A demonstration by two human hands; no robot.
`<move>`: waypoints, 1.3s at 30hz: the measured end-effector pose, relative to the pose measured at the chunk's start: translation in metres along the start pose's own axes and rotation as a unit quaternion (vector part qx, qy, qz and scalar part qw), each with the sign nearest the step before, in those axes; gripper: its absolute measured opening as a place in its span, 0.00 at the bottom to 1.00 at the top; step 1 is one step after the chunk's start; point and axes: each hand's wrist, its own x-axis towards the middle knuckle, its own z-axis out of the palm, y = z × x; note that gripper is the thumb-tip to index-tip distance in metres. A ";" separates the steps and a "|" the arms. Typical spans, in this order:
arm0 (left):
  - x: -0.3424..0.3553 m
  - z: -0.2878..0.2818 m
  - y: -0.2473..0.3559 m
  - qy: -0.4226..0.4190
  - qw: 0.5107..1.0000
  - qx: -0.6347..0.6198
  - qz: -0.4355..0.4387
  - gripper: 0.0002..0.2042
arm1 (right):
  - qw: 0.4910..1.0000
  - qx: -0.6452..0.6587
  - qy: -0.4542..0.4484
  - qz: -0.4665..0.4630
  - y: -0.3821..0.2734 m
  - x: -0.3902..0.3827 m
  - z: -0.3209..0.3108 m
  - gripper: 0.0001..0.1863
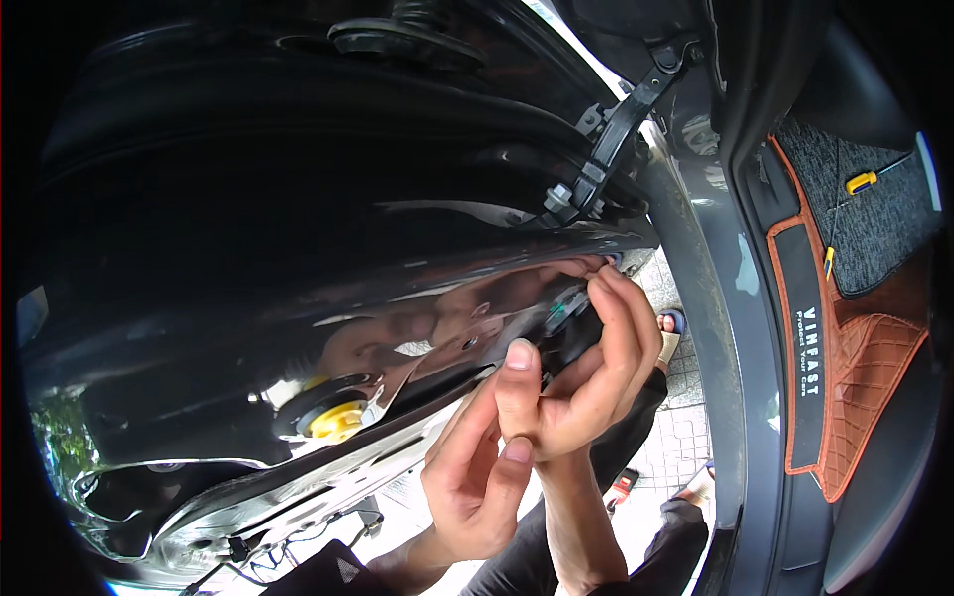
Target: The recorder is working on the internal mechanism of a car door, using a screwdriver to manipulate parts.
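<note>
A glossy black car door panel (219,298) fills the left and middle and mirrors my hands. My right hand (586,387) is at the panel's lower edge, fingers bent and thumb raised toward them. Between its thumb and fingertips shows a small dark piece with a green mark (561,310); its kind is unclear. Just below and left, my left hand (472,492) has its fingers bent and its thumb close against my right hand. Its fingertips are partly hidden behind the right thumb, and so is anything in them.
A metal door check arm (611,139) links door and body above my hands. On the right are the door sill (725,298), an orange-edged mat (780,348) and yellow-handled screwdrivers (862,184) on grey carpet. A yellow round part (336,422) sits low on the door. Sandalled feet (676,322) stand on paving.
</note>
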 end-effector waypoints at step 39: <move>0.002 0.003 0.029 0.024 0.998 0.042 -0.047 0.21 | 0.999 0.034 -0.016 0.011 0.012 0.019 0.002 0.09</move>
